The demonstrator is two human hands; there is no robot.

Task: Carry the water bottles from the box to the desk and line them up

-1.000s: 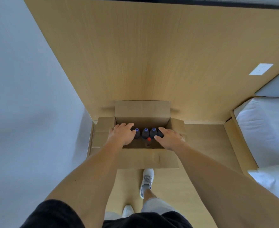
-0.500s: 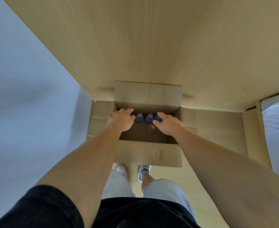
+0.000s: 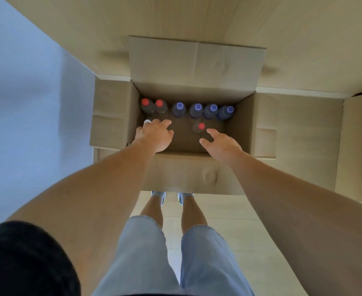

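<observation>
I see a black short sleeve (image 3: 24,259) at seven o'clock, pale denim shorts (image 3: 171,257) at six, light sneakers (image 3: 159,196), bare forearms.

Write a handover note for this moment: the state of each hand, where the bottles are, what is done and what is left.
Left hand: open, reaching into the cardboard box beside a white-capped bottle.
Right hand: open, just short of the lone red-capped bottle.
Back row: two red-capped bottles, four purple-capped bottles, all upright in the box.
Done: none lifted yet.
Left: carry every bottle to the desk, line up.
</observation>
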